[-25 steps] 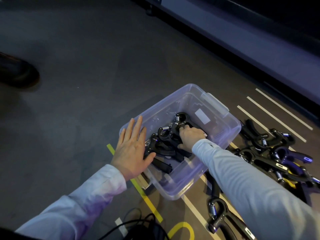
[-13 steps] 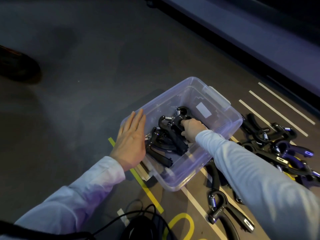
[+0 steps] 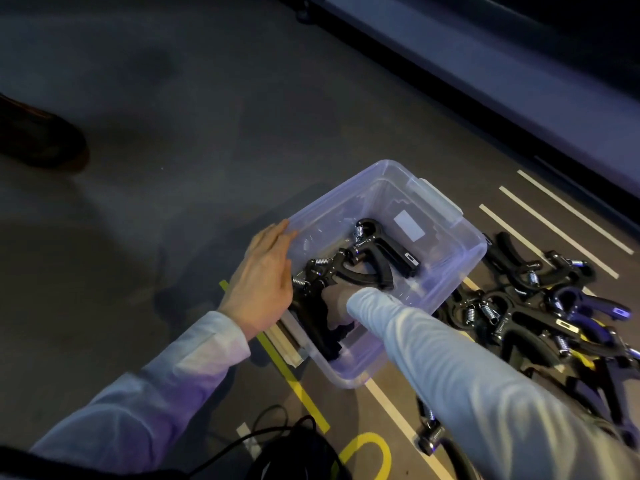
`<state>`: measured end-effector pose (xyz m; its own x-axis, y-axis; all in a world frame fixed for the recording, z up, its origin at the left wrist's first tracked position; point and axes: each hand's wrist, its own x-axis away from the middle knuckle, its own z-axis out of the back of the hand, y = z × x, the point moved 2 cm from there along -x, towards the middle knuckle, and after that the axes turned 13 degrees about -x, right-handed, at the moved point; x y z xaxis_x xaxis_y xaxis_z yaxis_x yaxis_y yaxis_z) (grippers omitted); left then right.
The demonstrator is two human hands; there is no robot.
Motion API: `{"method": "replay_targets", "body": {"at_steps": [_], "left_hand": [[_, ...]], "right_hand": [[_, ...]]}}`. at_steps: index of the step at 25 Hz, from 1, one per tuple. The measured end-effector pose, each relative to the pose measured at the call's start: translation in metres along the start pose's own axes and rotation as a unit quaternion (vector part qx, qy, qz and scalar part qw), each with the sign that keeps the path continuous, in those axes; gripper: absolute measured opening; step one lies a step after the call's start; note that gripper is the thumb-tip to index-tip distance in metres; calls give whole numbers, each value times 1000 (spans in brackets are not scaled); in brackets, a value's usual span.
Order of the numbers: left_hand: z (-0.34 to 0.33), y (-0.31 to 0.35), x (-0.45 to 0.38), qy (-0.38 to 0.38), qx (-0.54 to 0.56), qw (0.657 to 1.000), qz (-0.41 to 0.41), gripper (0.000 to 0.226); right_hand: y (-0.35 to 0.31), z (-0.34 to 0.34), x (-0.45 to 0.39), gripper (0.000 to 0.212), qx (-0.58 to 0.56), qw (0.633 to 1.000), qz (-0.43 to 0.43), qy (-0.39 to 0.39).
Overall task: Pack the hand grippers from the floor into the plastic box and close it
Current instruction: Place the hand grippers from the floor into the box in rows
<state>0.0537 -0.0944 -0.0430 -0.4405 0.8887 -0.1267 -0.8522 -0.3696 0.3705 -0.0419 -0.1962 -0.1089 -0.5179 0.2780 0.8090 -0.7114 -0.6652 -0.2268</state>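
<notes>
Hands work at the clear plastic box [image 3: 446, 271] on the floor: left hand [image 3: 263, 278] flat against its wall, right hand [image 3: 337, 303] inside among black spring hand grippers [image 3: 367, 268], its grasp hidden. Loose grippers [image 3: 519, 306] wait beside; tangled springs could block closing.

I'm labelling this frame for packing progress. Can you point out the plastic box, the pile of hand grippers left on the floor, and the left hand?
plastic box [image 3: 450, 268], head view, bare right wall.
pile of hand grippers [image 3: 516, 317], head view, a black handle mid-pile.
left hand [image 3: 263, 282], head view, back of the hand.
</notes>
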Motion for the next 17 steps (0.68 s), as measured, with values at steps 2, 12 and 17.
{"method": "replay_targets", "body": {"at_steps": [2, 12, 17], "left_hand": [[0, -1, 1, 0, 0, 1000, 2, 52], [-3, -3, 3, -15, 6, 1000, 6, 50], [-3, -3, 4, -20, 5, 1000, 5, 50]], "right_hand": [[-4, -2, -4, 42, -8, 1000, -17, 13], [7, -5, -6, 18, -142, 989, -27, -19], [13, 0, 2, 12, -165, 985, -19, -54]]}}
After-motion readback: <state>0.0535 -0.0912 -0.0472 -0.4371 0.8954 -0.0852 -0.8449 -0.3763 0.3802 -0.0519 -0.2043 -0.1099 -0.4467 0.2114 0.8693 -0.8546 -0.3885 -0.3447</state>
